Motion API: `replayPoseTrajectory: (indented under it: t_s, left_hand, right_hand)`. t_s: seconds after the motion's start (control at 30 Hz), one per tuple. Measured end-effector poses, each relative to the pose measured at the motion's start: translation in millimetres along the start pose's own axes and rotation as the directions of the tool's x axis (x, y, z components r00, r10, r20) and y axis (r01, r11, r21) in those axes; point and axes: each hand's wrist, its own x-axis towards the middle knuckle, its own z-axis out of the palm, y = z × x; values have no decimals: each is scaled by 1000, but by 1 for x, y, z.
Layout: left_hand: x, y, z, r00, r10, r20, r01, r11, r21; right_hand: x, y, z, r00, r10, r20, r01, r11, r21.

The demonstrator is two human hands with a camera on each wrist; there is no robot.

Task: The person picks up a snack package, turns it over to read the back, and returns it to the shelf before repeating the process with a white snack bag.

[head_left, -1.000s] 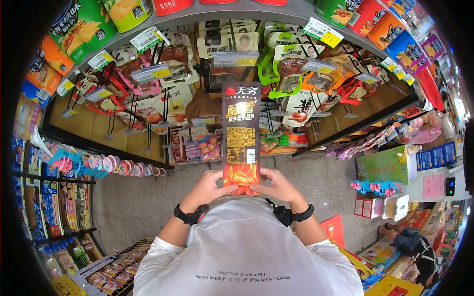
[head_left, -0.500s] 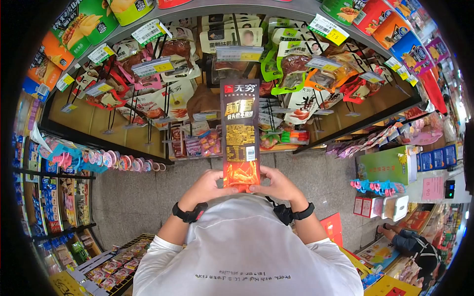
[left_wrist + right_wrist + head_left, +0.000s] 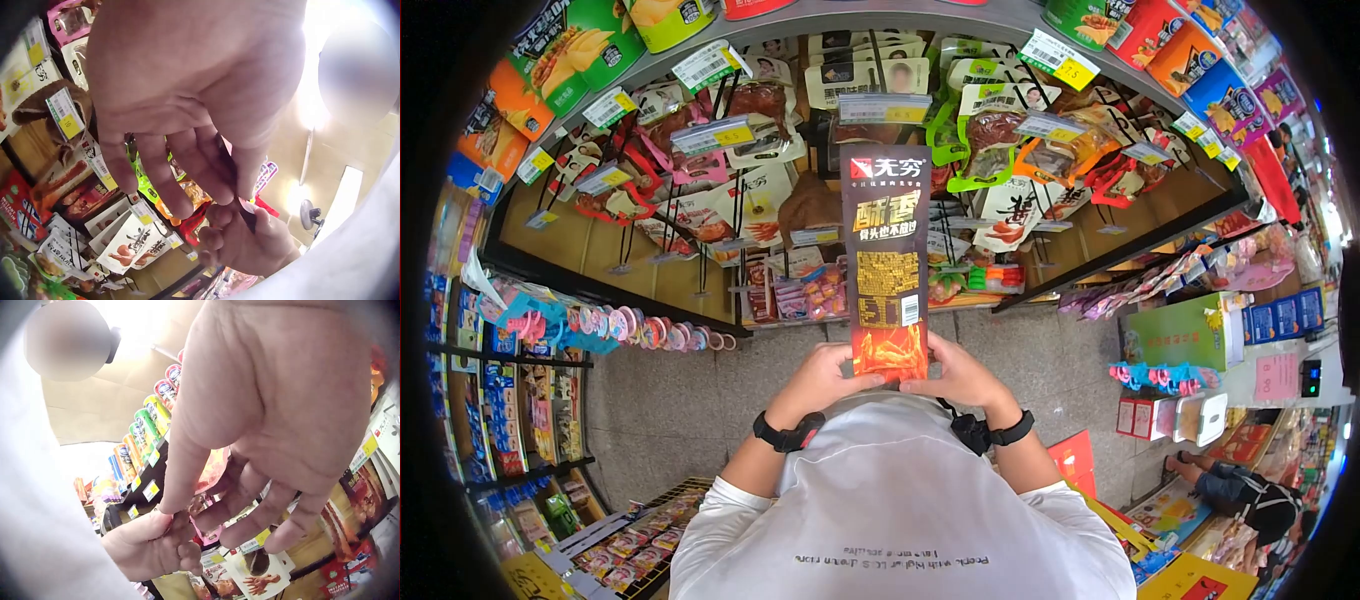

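A tall, narrow black-and-red snack packet with gold lettering and a barcode stands out in front of the white shirt in the head view. My left hand pinches its lower left corner, thumb on the near face and fingers behind. At the lower right corner my right hand pinches it the same way. The left wrist view shows the left palm large, with the packet edge-on between thumb and fingers. From the right wrist, the right palm hides most of the packet.
Ahead, hanging bagged meat snacks fill a rack with price tags. Chip canisters line the shelf above. Hair bands hang at left, boxes stand at right, and another person is at the lower right.
The packet's top has moved slightly up and left, and its face has tilted so the glare on the gold title is gone. Both hands keep their hold at the bottom corners.
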Motion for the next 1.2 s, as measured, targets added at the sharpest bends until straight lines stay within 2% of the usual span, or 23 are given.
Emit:
replayPoseTrajectory:
  t_s: [0.07,0.17,0.3,0.5,0.6,0.67,0.8,1.2]
  left_hand:
    - [-1,1,1,1000,-17,-12,17,1000,5]
    - [-3,2,2,1000,-18,-24,18,1000,-1]
    - [-6,-2,4,999,49,-24,-49,999,-12]
    - [-8,-3,6,999,19,-33,-18,1000,7]
    - [-9,-2,5,999,15,-37,-13,999,34]
    - [-9,-2,6,999,15,-43,-14,999,30]
    - [-9,-5,7,998,40,-56,-39,999,19]
    - [-9,-6,5,995,68,-73,-68,998,9]
  right_hand:
    - [-1,-5,2,998,56,-1,-56,997,54]
    - [0,1,2,1000,3,7,-3,1000,6]
    - [0,-1,3,999,19,33,-20,1000,12]
    - [-1,-1,7,1000,18,-7,-18,998,65]
    - [-3,1,6,999,31,-24,-31,999,8]
    - [-3,0,4,993,115,10,-114,991,-74]
    - [-3,1,6,996,93,0,-93,996,-8]
    - [-1,4,6,1000,27,17,-25,992,-120]
